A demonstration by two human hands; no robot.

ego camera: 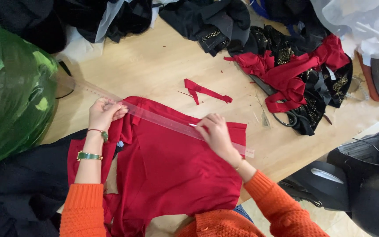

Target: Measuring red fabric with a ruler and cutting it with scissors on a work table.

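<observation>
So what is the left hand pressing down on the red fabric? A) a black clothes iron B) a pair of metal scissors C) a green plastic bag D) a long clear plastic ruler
D: the left hand pins one end of the long clear plastic ruler across the red fabric, while the right hand rests further along it.

We are looking down at a pale wooden table (163, 61) that is filling most of the view. Light is falling evenly across it, and a strip of light floor (330, 219) is showing at the lower right.
</observation>
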